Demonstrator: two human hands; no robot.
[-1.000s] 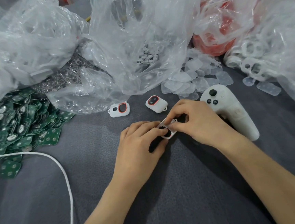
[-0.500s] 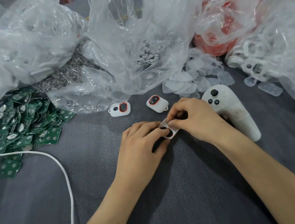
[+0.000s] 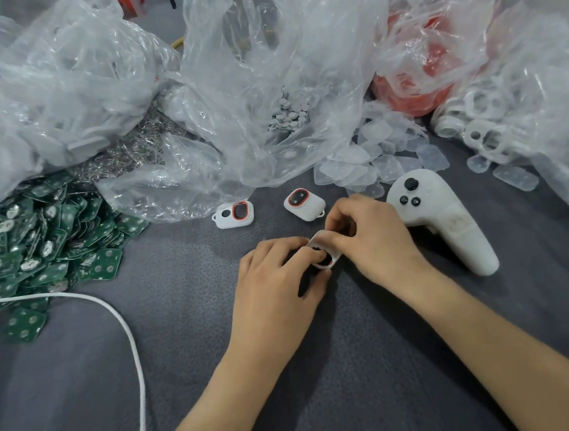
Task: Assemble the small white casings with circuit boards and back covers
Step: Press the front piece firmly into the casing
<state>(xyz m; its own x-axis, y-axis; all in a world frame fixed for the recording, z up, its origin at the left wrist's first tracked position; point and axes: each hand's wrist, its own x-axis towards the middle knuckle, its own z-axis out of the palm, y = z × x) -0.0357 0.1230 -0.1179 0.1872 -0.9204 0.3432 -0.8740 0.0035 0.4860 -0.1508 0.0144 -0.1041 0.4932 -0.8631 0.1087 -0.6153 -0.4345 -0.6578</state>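
At the middle of the grey cloth, both hands hold one small white casing [image 3: 324,251], tilted on edge and mostly hidden by fingers. My left hand [image 3: 275,281] grips its lower left side. My right hand [image 3: 371,238] pinches its upper right edge. Two more white casings with red-ringed openings lie just beyond: one [image 3: 234,215] flat on the left, the other [image 3: 303,204] on the right. A heap of green circuit boards [image 3: 38,243] lies at the left. Translucent back covers [image 3: 378,162] are piled behind my right hand.
A white hand controller [image 3: 442,222] lies right of my right hand. A white cable [image 3: 120,326] curves across the lower left. Large clear plastic bags [image 3: 264,79] of parts line the back; one holds small white discs [image 3: 288,115], another white casings [image 3: 485,129], another red parts [image 3: 419,76].
The casing has been tipped up more on edge between the hands, and my right hand's fingers have shifted along its upper edge. Both hands stay in the same place.
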